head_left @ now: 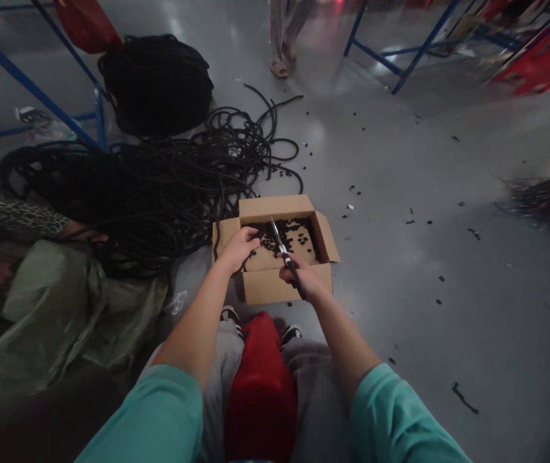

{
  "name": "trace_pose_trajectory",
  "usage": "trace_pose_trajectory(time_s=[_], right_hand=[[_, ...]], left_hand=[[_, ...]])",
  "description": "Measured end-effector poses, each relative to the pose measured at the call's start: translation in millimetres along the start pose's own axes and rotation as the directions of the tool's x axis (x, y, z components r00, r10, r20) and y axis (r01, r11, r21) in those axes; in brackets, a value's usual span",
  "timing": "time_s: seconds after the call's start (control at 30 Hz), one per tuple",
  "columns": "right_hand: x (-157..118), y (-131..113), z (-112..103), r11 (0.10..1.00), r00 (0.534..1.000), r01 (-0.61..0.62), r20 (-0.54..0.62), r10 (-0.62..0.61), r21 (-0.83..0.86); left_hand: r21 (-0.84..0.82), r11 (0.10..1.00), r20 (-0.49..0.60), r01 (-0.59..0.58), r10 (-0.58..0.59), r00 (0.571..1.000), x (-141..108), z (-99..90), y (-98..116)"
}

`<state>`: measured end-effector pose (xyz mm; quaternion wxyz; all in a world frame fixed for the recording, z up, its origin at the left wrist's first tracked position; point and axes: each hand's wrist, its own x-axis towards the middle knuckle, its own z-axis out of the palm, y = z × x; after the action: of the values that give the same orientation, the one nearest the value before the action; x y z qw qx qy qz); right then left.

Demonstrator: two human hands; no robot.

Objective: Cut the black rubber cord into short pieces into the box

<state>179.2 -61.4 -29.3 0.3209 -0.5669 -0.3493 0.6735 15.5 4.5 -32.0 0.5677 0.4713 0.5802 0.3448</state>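
I see the right grip (309,281) closed around the scissors (282,247), tip toward eleven o'clock, above the open box (277,206) at twelve, placed there perhaps so black pieces (269,239) collect inside. Whether the left grip (238,247), at the box's nine o'clock side, holds anything, I cannot tell.

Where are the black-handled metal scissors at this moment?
In the head view, the black-handled metal scissors are near the centre, in the person's right hand, above the open brown cardboard box holding small black pieces.

Room lies right of the box (265,288), cords (178,183) left.
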Motion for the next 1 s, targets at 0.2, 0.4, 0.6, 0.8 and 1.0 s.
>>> trace_pose_trajectory(time_s=[0.2,0.4,0.6,0.8,1.0], right_hand=[[-5.2,-7.7,-1.8,0.995,0.995,-0.061,0.068,0.066,-0.073],[-5.3,-8.1,0.1,0.995,0.991,-0.077,0.106,0.083,-0.06],[-6.6,-9.2,0.9,0.996,0.991,-0.077,0.102,0.081,-0.048],[-4.6,-6.6,-0.1,0.993,0.985,-0.083,0.143,0.094,-0.081],[-1.1,-2.4,0.6,0.988,0.989,-0.076,0.115,0.092,-0.133]], left_hand=[[-0.003,1.0,-0.014,-0.002,0.002,1.0,1.3,-0.9,-0.7],[-0.018,1.0,0.061,0.003,-0.002,0.998,1.0,1.6,-2.5],[0.055,0.998,0.138,0.028,-0.035,0.99,-3.8,3.2,3.3],[0.11,0.994,0.159,0.023,-0.04,0.986,-6.9,2.2,7.1],[0.157,0.987,0.17,-0.017,-0.011,0.985,-2.6,-3.8,4.1]])
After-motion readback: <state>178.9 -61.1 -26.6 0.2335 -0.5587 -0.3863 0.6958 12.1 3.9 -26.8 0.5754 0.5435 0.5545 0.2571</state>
